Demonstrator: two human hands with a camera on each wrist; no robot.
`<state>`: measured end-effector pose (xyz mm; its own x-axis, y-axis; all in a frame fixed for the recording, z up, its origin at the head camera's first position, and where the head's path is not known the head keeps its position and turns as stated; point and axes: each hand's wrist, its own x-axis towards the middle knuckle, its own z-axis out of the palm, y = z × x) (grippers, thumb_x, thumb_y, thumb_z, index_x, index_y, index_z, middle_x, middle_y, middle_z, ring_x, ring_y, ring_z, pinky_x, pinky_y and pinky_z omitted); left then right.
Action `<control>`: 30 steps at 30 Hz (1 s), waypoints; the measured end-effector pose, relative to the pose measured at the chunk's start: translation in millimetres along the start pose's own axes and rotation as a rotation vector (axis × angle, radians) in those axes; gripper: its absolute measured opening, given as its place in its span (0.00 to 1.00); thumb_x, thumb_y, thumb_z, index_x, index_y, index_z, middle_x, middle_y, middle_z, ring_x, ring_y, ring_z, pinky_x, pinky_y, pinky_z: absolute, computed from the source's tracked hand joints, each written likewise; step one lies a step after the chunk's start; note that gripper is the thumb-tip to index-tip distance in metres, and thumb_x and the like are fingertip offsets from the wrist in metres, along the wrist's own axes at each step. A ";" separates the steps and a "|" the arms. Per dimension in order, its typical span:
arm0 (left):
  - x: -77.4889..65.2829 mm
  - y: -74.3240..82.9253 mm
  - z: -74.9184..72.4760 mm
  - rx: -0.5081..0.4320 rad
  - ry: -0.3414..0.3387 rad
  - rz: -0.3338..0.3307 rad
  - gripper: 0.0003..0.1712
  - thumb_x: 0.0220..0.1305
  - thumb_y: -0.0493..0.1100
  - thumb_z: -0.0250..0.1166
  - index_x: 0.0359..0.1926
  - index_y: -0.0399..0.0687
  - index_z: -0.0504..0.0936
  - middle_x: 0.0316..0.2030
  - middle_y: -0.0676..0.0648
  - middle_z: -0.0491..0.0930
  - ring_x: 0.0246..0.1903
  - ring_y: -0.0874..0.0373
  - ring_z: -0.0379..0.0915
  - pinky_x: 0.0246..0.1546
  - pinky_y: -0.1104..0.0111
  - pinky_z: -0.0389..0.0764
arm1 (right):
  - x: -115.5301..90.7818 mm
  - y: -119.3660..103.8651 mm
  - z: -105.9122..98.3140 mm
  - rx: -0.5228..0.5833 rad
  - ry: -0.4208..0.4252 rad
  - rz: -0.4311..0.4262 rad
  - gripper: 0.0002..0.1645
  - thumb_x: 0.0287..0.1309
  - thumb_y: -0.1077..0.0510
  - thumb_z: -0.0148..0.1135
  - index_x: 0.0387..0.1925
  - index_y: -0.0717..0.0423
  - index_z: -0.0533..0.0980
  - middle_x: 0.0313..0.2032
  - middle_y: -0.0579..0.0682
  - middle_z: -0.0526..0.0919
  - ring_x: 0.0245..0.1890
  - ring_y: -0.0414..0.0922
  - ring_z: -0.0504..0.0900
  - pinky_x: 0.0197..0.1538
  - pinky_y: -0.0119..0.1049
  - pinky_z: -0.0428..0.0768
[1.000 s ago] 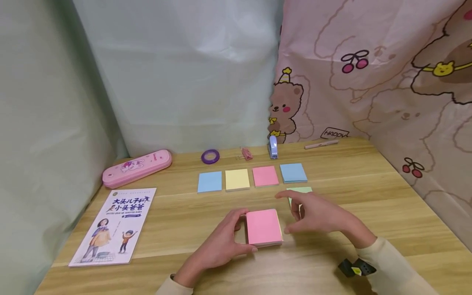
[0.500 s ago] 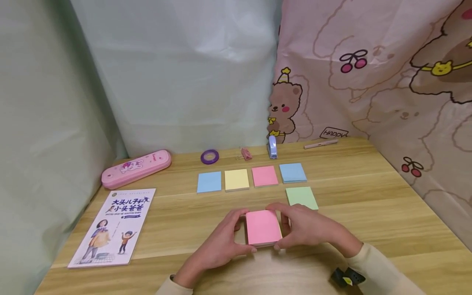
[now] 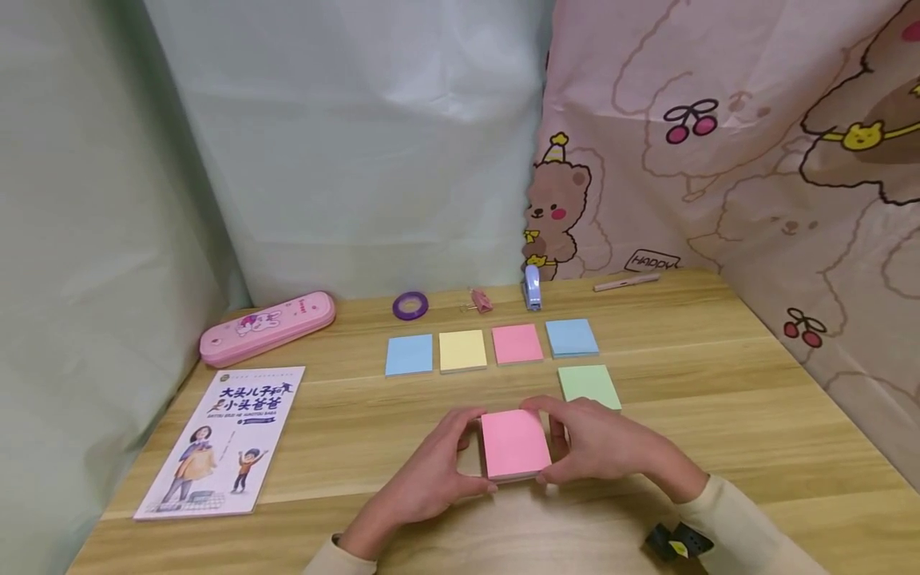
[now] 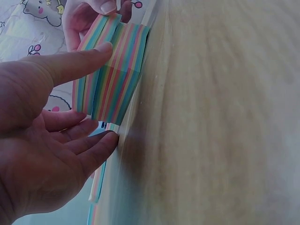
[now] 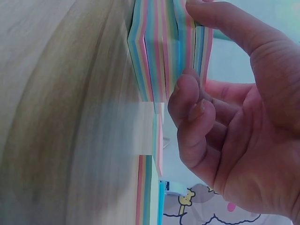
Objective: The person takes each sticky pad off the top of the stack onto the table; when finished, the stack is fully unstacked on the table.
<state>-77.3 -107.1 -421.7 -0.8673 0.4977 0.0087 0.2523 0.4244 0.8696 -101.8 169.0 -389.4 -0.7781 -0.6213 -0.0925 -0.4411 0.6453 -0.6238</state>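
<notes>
A thick stack of sticky notes (image 3: 516, 444) with a pink top sits on the table in front of me. In both wrist views its sides show many coloured layers, and the pads within it are slightly offset. My left hand (image 3: 430, 471) holds its left side, thumb (image 4: 84, 63) on the near face and fingers toward the far corner. On the right side, my right hand (image 3: 600, 442) grips the stack between thumb and fingers. Just beyond that hand lies a green sticky note pad (image 3: 588, 385), its near edge partly covered by the hand.
Behind the stack runs a row of blue (image 3: 409, 354), yellow (image 3: 463, 350), pink (image 3: 517, 343) and blue pads (image 3: 571, 337). Farther back are purple tape (image 3: 410, 305), a binder clip (image 3: 480, 300), a stapler (image 3: 532, 288) and a pen (image 3: 627, 282). A pencil case (image 3: 267, 328) and book (image 3: 221, 442) lie left.
My right hand has come left from beside the green pad and taken hold of the stack's right side. The left hand has stayed on the stack's left side.
</notes>
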 end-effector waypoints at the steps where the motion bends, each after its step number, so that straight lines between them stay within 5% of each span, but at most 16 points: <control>1: 0.0 -0.1 0.1 0.003 0.001 0.001 0.51 0.53 0.37 0.83 0.75 0.37 0.65 0.70 0.39 0.69 0.70 0.45 0.68 0.72 0.53 0.75 | 0.0 0.3 -0.1 -0.002 0.001 0.000 0.51 0.47 0.47 0.84 0.71 0.52 0.71 0.27 0.38 0.79 0.24 0.32 0.73 0.28 0.28 0.74; 20: 0.6 -0.8 0.5 -0.003 -0.013 0.006 0.48 0.55 0.37 0.82 0.73 0.40 0.67 0.70 0.39 0.68 0.72 0.45 0.66 0.73 0.54 0.73 | -4.3 7.0 -8.1 0.033 0.021 -0.025 0.51 0.47 0.50 0.84 0.71 0.54 0.71 0.26 0.38 0.76 0.25 0.33 0.71 0.27 0.27 0.73; 30: -0.6 -0.4 0.5 0.022 0.008 0.016 0.47 0.54 0.37 0.83 0.71 0.37 0.68 0.70 0.38 0.69 0.71 0.44 0.68 0.72 0.54 0.75 | 11.0 20.1 -38.4 0.073 0.119 -0.034 0.50 0.47 0.58 0.80 0.72 0.57 0.71 0.25 0.40 0.73 0.26 0.35 0.70 0.29 0.27 0.70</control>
<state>-76.6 -107.2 -422.3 -0.8666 0.4983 0.0268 0.2755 0.4329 0.8583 -136.4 192.2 -373.1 -0.8127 -0.5823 0.0195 -0.4376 0.5880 -0.6803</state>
